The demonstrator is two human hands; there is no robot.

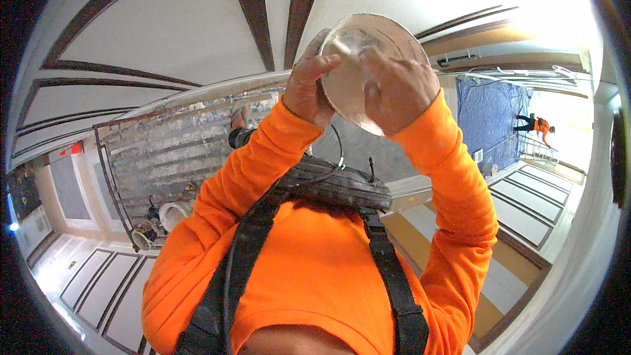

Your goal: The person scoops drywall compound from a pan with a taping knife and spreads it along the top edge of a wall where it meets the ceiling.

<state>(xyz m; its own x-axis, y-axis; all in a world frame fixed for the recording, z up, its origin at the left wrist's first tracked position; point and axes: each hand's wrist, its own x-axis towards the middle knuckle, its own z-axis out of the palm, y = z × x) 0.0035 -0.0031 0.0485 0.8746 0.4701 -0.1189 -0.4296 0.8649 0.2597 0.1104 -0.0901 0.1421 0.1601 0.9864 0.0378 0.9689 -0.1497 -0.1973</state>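
Observation:
A round, pale, shallow bowl-like container (351, 102) is held up in front of my chest, its open side facing me and its inside smeared with whitish material. My left hand (310, 85) grips its left edge, thumb over the rim and fingers behind. My right hand (397, 89) reaches over the right side with curled fingers at the inner surface. Those fingers are slightly blurred, and whatever they may hold cannot be made out. A short pale streak shows on the inside near the left thumb.
A splattered plank platform (190, 144) with a dark rail stretches to the left. Two buckets, one white (174, 215), stand near its lower end. Dark-trimmed white panels line the walls. At the far right, another person (540, 128) in orange is by a ladder, near a blue tarp (486, 115).

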